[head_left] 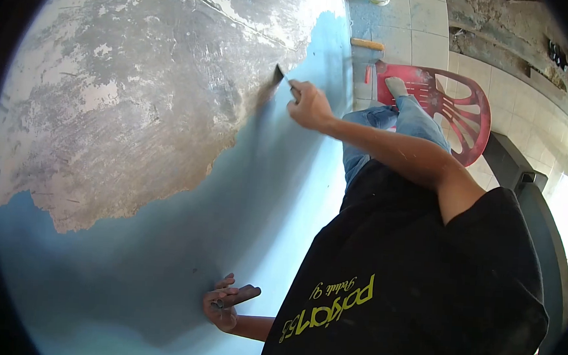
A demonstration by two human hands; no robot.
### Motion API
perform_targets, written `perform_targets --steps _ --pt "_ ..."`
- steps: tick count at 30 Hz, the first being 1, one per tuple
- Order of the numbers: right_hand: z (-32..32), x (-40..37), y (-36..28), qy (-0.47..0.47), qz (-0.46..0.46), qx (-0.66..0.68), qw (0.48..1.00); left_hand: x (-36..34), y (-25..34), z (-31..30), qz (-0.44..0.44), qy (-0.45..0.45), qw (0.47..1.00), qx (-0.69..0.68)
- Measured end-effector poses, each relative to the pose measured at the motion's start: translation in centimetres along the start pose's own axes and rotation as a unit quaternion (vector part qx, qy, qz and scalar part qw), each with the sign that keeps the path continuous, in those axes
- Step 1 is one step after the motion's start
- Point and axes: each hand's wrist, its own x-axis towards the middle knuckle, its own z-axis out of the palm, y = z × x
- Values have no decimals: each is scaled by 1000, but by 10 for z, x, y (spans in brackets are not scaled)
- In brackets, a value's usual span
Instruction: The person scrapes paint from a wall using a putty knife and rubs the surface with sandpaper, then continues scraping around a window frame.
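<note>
My right hand is raised against the wall and grips a scraper. Its dark blade presses on the edge where blue paint meets bare grey-brown plaster. My left hand rests low against the blue-painted part of the wall with its fingers curled. A small grey thing seems to sit between the fingers, but I cannot make it out. I wear a black shirt with yellow lettering and blue jeans.
My foot stands on a red plastic chair on a pale tiled floor. A wooden-handled tool lies on the tiles beyond it. A dark object stands to the right of the chair.
</note>
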Motion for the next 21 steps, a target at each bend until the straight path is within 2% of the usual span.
perform_targets --steps 2,5,6,9,11,12,14,16,18,20,21 --pt "-3 6 -2 10 20 6 1000 0 1 -2 -1 -3 1000 16" --pt "2 -31 -19 17 -57 38 998 0 0 -3 -15 -14 1000 17" --pt "2 -26 -13 16 -55 36 998 -1 -1 -4 -17 -13 1000 14" --pt "-7 -6 -10 16 -20 6 1000 -3 -2 -6 -9 -4 1000 5" --pt "-12 -5 -16 -51 50 12 997 4 -6 -4 -2 -8 1000 5" --pt "-8 -12 -13 -51 57 15 997 6 -6 -1 7 -9 1000 -3" --pt "4 -30 -7 20 -69 13 997 1 3 -3 4 -7 1000 -10" --pt "-4 -16 -5 8 -48 -2 999 3 2 -1 -4 -7 1000 -13" --pt "-14 -12 -16 -28 16 35 999 0 4 -2 -7 -3 1000 -5" --pt "-7 -27 -20 -63 42 39 996 3 6 -4 -21 -6 1000 4" --pt "5 -33 -15 9 -45 43 998 3 8 -3 -27 3 1000 7"
